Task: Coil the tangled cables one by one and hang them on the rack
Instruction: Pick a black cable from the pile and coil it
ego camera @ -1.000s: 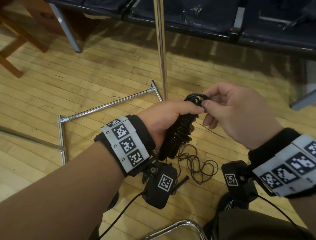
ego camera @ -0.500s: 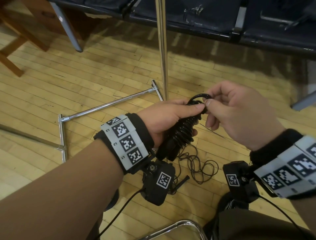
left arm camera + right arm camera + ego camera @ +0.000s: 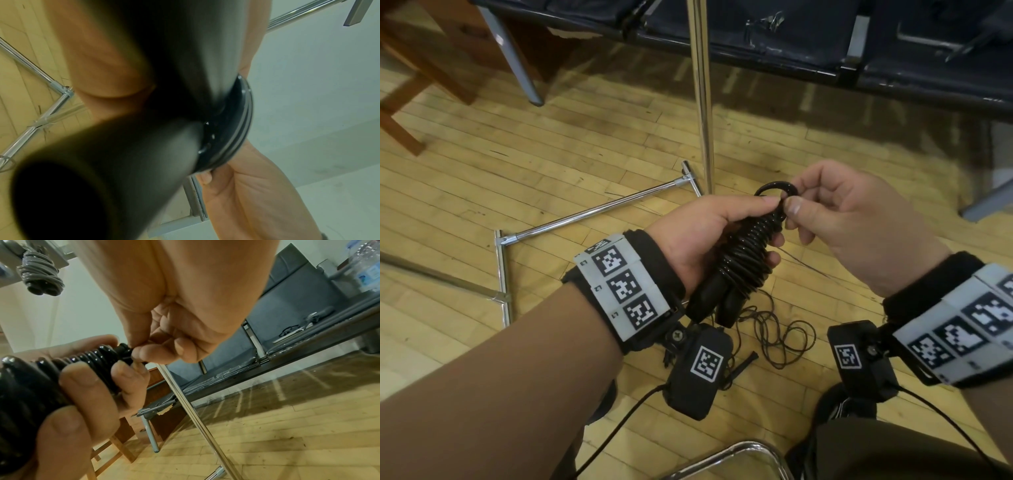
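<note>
My left hand (image 3: 709,233) grips a tightly wound black cable bundle (image 3: 746,257) around its middle, fingers curled round the wraps (image 3: 96,358). A small loop (image 3: 774,187) sticks out of the bundle's top. My right hand (image 3: 825,212) pinches the cable end right at that loop, thumb and forefinger together (image 3: 139,352). Thick black ends (image 3: 123,146) hang below the left palm and fill the left wrist view. Under the hands a thin black cable (image 3: 777,332) lies tangled on the floor. The rack's chrome pole (image 3: 702,92) rises just behind the hands. A grey coiled cable (image 3: 39,274) hangs on the rack.
The rack's chrome base bars (image 3: 592,212) lie on the wooden floor to the left. A dark bench (image 3: 825,44) runs along the back, and a wooden chair (image 3: 410,78) stands at the far left. A chrome tube (image 3: 726,455) curves at the bottom edge.
The bundle has tilted a little and the right hand's pinch has shifted on the loop at its top. The left hand keeps the same grip.
</note>
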`<state>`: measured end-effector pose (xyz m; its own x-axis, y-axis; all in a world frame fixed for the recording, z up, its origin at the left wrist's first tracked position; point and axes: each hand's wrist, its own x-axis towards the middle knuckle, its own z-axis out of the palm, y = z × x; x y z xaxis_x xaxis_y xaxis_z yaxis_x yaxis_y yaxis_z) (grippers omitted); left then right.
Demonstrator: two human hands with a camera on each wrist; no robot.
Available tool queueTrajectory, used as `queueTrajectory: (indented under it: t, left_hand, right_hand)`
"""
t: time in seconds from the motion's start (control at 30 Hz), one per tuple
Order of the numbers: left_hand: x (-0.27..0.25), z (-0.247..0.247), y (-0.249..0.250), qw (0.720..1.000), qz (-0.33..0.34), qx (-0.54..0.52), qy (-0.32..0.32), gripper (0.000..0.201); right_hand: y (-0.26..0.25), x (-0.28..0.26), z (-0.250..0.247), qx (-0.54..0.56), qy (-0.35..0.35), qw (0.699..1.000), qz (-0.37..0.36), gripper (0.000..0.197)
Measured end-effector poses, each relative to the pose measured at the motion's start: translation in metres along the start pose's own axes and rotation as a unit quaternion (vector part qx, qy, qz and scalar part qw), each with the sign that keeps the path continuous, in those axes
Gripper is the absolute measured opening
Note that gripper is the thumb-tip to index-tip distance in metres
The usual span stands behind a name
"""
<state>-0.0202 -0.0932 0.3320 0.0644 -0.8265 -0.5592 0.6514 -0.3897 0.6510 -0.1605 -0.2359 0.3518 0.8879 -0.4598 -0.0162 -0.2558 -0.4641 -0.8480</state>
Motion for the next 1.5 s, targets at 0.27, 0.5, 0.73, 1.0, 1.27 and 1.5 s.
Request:
queueTrajectory:
  t: [0.27,0.5,0.73,1.0,1.27,1.5]
  left_hand:
    - [-0.006,0.005,0.004,0.999,0.01,-0.038,0.011,0.023]
    - [-0.011,0.009,0.006,0.999,0.013,-0.043,-0.008,0.023]
    - [-0.013,0.015,0.004,0.999,0.033,0.035,-0.016,0.032]
    - [-0.012,0.014,0.002,0.998,0.041,0.049,-0.006,0.023]
    - [-0.009,0.014,0.0,0.998,0.059,0.034,-0.012,0.03]
    - [-0.007,0.016,0.001,0.996,0.078,0.032,-0.02,0.021]
  right_hand:
    - [-0.002,-0.002,0.003,-0.003,0.019,0.999,-0.035,0.009]
    - [-0.008,-0.003,-0.003,-0.036,0.001,0.997,-0.067,0.015]
    - [-0.003,-0.002,-0.002,-0.007,-0.013,0.997,-0.072,0.016]
    - [-0.003,-0.003,0.0,0.105,-0.036,0.992,-0.066,0.03]
    - [-0.001,-0.003,-0.001,0.096,-0.036,0.993,-0.057,0.022]
    - [-0.001,-0.003,-0.002,0.171,-0.049,0.984,-0.031,0.04]
